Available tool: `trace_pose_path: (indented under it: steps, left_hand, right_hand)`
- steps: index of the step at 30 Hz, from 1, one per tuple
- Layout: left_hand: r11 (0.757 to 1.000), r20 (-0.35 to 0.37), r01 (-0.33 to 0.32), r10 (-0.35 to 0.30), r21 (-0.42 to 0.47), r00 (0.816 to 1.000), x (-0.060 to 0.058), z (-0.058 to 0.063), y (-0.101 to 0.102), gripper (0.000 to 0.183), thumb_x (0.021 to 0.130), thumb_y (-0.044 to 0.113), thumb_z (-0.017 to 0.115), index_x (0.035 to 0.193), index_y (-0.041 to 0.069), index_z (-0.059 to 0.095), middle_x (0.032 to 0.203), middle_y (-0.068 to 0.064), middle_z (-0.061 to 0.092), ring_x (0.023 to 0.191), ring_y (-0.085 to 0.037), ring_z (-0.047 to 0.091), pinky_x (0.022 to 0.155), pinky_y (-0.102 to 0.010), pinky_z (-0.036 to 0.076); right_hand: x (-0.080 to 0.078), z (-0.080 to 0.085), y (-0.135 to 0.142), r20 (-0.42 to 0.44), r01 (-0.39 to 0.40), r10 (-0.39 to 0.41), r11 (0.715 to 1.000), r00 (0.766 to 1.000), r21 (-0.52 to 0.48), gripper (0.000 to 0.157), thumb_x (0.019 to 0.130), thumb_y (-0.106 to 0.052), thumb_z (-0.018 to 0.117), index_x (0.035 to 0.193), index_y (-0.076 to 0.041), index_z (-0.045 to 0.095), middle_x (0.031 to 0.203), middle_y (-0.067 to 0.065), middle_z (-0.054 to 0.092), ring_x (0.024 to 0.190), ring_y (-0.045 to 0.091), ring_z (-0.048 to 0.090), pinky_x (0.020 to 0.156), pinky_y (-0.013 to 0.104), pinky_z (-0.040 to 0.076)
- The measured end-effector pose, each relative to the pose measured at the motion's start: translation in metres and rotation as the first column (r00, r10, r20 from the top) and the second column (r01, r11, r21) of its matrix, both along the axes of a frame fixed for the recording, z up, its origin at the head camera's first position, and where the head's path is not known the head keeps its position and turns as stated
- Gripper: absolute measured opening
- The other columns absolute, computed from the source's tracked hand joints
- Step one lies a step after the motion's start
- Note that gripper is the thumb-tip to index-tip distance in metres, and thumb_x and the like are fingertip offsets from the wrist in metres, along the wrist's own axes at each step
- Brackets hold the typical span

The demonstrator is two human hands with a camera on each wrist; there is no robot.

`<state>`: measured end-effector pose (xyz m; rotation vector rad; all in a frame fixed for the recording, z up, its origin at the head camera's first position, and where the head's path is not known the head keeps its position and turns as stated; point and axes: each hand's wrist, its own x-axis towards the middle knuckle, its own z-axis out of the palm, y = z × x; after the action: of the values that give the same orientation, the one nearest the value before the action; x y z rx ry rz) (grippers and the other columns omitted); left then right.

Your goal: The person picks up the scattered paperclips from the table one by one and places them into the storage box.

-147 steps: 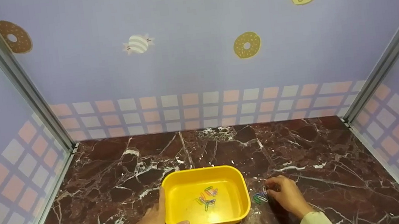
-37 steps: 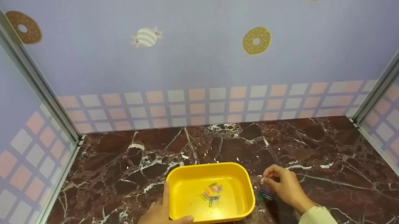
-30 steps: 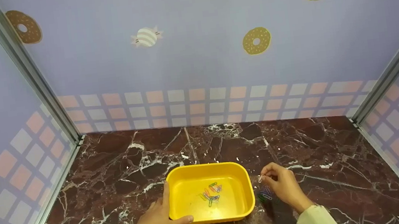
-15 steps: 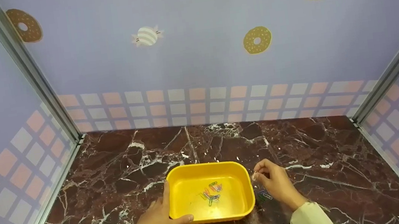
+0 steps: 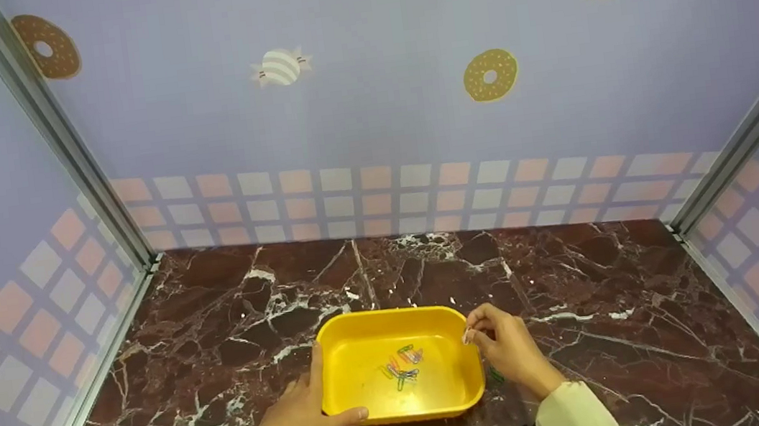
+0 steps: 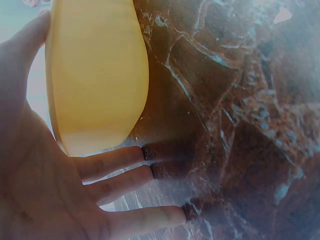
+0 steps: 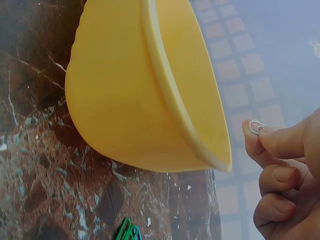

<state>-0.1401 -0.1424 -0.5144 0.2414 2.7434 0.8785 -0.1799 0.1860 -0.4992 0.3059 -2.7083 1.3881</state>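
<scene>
Paperclips point(image 5: 407, 374) inside the yellow tub point(image 5: 437, 385) show only in head view.

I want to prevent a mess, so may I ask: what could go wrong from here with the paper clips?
The white paper clip is pinched only at the tips of the right grip, so it might slip and fall outside the yellow tray. The right grip looks close to the tray's right side and could bump it; the left grip touches only around the near left corner. Green paper clips lie outside, beside the tray, where a careless movement could scatter them.
</scene>
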Motion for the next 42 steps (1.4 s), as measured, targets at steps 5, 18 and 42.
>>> trace_pose_path:
  steps: [5,18,42]
  left_hand:
    - [1.000,-0.020,-0.003,0.003,0.000,1.000,0.001,0.001,0.000,0.126,0.071,0.069,0.070,0.156,0.007,0.001,0.137,-0.029,0.050,0.119,-0.048,0.052,0.089,-0.064,0.047]
    - [1.000,-0.012,-0.001,0.001,0.001,1.000,0.001,0.001,0.001,0.126,0.071,0.072,0.068,0.156,0.009,0.000,0.140,-0.030,0.047,0.122,-0.047,0.050,0.091,-0.063,0.046]
    - [1.000,-0.022,-0.014,0.014,-0.010,1.000,0.002,0.002,-0.001,0.127,0.070,0.073,0.068,0.156,0.010,0.000,0.139,-0.035,0.045,0.123,-0.052,0.048,0.091,-0.068,0.044]
  right_hand:
    - [-0.002,0.000,-0.007,-0.006,-0.040,0.040,0.999,0.999,0.017,0.011,0.090,0.002,0.063,0.092,-0.008,0.060,0.080,0.003,0.070,0.071,0.007,0.063,0.062,0.019,0.052]
    - [-0.007,-0.003,-0.019,-0.008,-0.085,0.085,0.995,0.996,0.058,0.010,0.086,-0.003,0.069,0.085,-0.010,0.061,0.080,0.000,0.071,0.071,0.007,0.060,0.062,0.018,0.048]
    - [-0.014,-0.009,-0.053,0.049,-0.123,0.118,0.983,0.992,0.134,0.012,0.087,-0.002,0.068,0.083,-0.011,0.061,0.081,-0.001,0.060,0.061,0.006,0.044,0.056,0.018,0.040]
